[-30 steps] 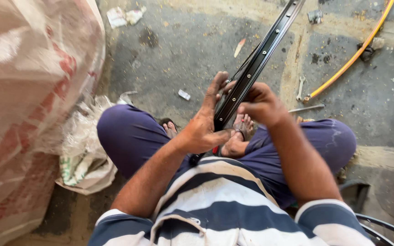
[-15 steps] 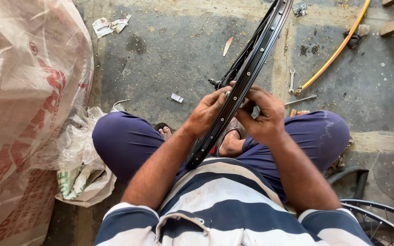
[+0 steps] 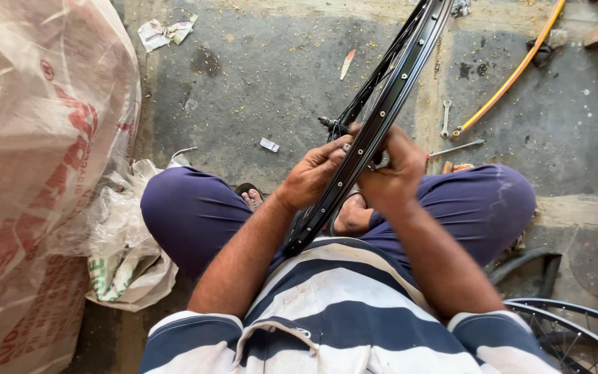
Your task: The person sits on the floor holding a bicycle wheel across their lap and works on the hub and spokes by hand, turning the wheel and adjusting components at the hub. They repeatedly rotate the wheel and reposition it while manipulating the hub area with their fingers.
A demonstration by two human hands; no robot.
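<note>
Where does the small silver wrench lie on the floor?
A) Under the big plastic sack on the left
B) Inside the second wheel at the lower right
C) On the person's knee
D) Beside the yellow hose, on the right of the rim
D: the wrench lies on the concrete next to the yellow hose, right of the black bicycle rim.

Black bicycle wheel rim (image 3: pixel 382 118) (small spoke holes) stands edge-on, tilted; above the lap.

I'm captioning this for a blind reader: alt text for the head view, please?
A seated person's left hand and right hand grip a black bicycle wheel rim held edge-on over their lap. A wrench lies on the concrete floor, a large sack stands at left.
</note>
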